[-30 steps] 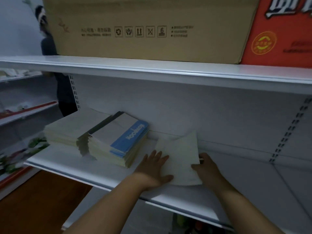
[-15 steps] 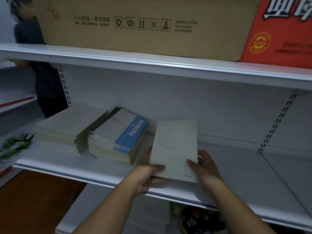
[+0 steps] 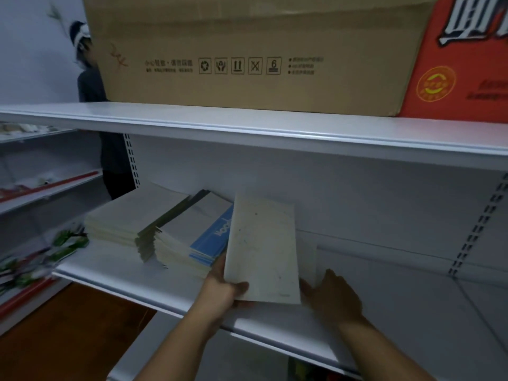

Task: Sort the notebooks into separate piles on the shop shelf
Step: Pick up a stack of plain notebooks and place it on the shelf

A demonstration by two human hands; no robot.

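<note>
My left hand [image 3: 222,291] grips a pale speckled notebook [image 3: 262,248] by its lower left corner, thumb on the cover, holding it tilted up above the white shelf [image 3: 154,281]. The notebook's left edge overlaps the pile of blue-banded notebooks [image 3: 198,237]. A pile of plain pale notebooks [image 3: 132,215] lies further left, touching that pile. My right hand [image 3: 334,296] rests low on the shelf, to the right of the held notebook, fingers relaxed. Another pale notebook [image 3: 308,259] shows behind the held one, by my right fingertips.
A big brown cardboard box [image 3: 247,50] and a red carton [image 3: 467,64] stand on the upper shelf [image 3: 275,130]. A person [image 3: 90,83] stands behind the rack at the left. Green packets [image 3: 63,246] lie on a neighbouring shelf. A slotted upright [image 3: 472,232] divides the rack at the right.
The pale notebook went from lying on the shelf under both hands to raised and tilted up. It has shifted left toward the blue-banded pile, and my right hand has let go of it.
</note>
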